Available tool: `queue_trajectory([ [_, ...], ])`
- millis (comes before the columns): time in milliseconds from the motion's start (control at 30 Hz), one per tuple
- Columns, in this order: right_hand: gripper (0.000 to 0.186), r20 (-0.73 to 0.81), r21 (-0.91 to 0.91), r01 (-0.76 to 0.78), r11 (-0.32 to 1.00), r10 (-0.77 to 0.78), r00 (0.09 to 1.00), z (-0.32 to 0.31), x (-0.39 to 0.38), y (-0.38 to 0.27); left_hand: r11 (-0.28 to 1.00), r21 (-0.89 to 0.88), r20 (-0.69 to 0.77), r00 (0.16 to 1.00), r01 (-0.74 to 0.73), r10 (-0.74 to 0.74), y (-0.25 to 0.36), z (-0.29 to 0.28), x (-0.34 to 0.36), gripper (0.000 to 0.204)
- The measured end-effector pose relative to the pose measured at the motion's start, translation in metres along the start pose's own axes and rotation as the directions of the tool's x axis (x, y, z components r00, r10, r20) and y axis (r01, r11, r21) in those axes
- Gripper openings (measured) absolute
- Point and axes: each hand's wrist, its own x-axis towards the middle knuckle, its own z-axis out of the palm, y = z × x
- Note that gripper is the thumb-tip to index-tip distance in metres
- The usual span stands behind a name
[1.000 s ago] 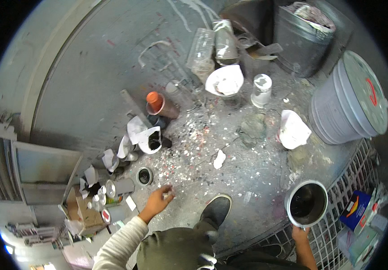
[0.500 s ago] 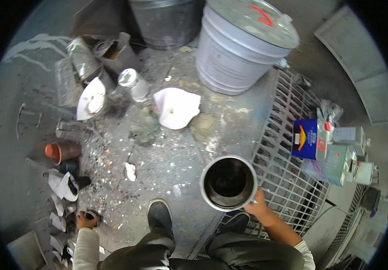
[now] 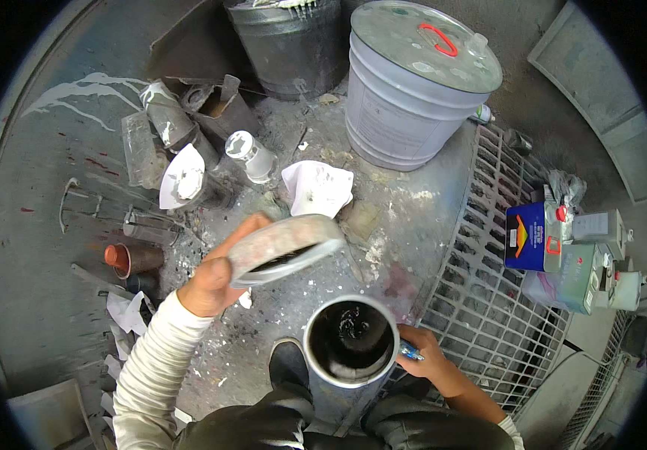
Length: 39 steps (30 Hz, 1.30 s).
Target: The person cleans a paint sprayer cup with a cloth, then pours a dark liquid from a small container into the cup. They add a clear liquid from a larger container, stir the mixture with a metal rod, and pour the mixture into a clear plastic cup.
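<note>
Left fingers (image 3: 214,273) clamp a tilted, likely light, stiff cup (image 3: 284,241) by its wall; right fingers (image 3: 422,365) grip a probably heavy, slosh-prone metal pot (image 3: 352,373) beside them by its handle (image 3: 411,350).

Cup (image 3: 287,244) above and left of a pot (image 3: 351,341), mid-frame
Left hand (image 3: 215,281) at the cup's left side; right hand (image 3: 422,352) at the pot's right; pail (image 3: 417,105) upper right of centre, bin (image 3: 291,56) to its left; paper (image 3: 320,186) between pail and cup; grating (image 3: 488,307) lower right, tins (image 3: 532,244) at its right edge; tub (image 3: 146,259) at left.
</note>
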Motion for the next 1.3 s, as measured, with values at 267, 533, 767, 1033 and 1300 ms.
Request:
queue_trajectory([
  [267,0.055,-0.152,-0.046,-0.181,0.982,0.172,0.973,-0.012,0.002,-0.025,0.918,0.366,-0.013,0.986,-0.152,0.168,0.042,0.057,0.022,0.092],
  [533,0.058,-0.223,-0.120,-0.218,0.968,0.188,0.956,-0.010,0.018,-0.044,0.104,0.943,0.271,0.913,-0.315,0.305,0.076,0.096,0.019,0.091],
  [767,0.062,-0.317,-0.196,-0.173,0.965,0.105,0.943,-0.005,0.023,-0.046,-0.142,0.984,0.131,0.974,-0.105,0.183,0.091,0.108,0.025,0.111],
  [1033,0.069,-0.425,-0.279,-0.300,0.912,0.163,0.891,-0.010,0.021,-0.053,-0.098,0.993,-0.032,0.953,0.064,0.300,0.067,0.133,0.032,0.095],
  [1300,0.071,-0.394,-0.338,-0.303,0.891,0.158,0.905,-0.009,0.017,-0.047,-0.121,0.975,-0.171,0.976,0.187,0.133,0.066,0.133,0.034,0.090],
])
